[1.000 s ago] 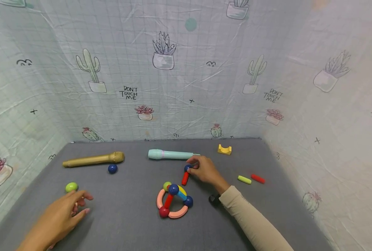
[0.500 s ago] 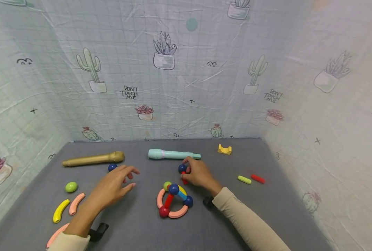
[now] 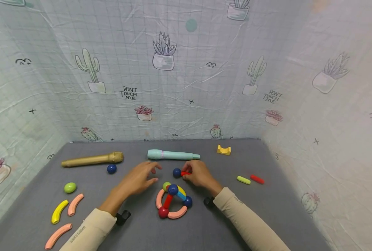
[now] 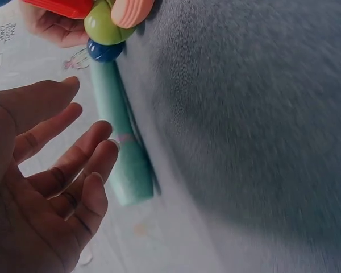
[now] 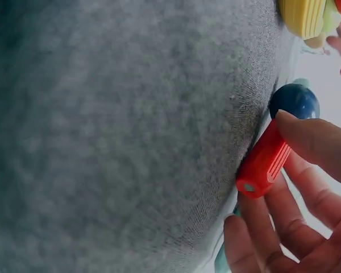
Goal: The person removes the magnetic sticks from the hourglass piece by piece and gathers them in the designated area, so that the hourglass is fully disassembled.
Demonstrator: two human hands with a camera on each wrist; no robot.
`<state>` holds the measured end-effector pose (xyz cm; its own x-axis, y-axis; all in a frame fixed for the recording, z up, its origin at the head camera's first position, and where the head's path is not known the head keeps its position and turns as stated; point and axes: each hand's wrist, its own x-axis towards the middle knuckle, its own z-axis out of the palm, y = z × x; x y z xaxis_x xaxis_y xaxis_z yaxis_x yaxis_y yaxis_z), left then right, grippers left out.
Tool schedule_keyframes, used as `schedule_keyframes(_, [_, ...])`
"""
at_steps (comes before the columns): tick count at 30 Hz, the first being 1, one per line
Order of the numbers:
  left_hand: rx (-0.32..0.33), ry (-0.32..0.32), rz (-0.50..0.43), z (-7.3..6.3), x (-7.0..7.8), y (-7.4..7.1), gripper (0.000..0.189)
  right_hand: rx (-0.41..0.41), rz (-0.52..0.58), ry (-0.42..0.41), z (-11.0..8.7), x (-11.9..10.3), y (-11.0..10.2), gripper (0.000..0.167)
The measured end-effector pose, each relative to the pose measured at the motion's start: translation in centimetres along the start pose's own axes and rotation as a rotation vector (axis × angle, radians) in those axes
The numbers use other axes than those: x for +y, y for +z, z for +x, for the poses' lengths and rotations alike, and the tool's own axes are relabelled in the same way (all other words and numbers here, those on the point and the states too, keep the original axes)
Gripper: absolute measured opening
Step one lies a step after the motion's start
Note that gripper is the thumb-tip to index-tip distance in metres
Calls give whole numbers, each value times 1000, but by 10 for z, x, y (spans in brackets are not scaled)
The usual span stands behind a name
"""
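Low in front, a glossy toy framework [image 3: 168, 200] of spheres, straight bars and curved segments sits on the grey, fabric-textured worktop [image 3: 142, 226]. Just beyond, the left hand [image 3: 139, 179] hangs with fingers apart and loosely bent, holding nothing, while the right hand [image 3: 196, 173] pinches a red rod [image 5: 265, 162], a blue ball [image 5: 295, 101] touching its leftward end. Whether the pair rests on the surface cannot be told. Both look light, stiff and hardly fragile; the polished ball may slip or roll, so the rod's ribbed side seems the surer hold. Farther back lie a smooth mint microphone [image 3: 173, 155] and a mesh-headed gold microphone [image 3: 92, 160], before creased, cactus-printed cloth [image 3: 189, 80].
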<state>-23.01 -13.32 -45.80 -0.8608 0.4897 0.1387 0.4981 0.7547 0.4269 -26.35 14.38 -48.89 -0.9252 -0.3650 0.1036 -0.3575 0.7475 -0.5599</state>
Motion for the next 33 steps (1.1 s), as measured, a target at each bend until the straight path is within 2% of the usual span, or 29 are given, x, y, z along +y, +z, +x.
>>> schedule_keyframes(3, [-6,7,-36,10,-1,6,39,-16,13,-4,1,-1,0,14])
schedule_keyframes(8, [1,16,-81,26,-1,16,41,-31,43,-67,5,-7,2,10])
schedule_keyframes(14, [-6,2,-109,39,1,23,38,-14,148,-69,8,-18,3,7])
schedule_keyframes(19, [-19,-28,-138,41,3,25,31,22,255,-37,10,-25,2,8])
schedule_keyframes(24, [-2,-18,-143,39,3,26,30,49,340,-21,11,-25,0,12])
schedule_keyframes(27, [13,-7,-141,38,2,26,28,46,337,-31,11,-24,0,12])
schedule_keyframes(33, [9,15,-119,32,1,21,28,-16,294,-48,6,-22,-2,11])
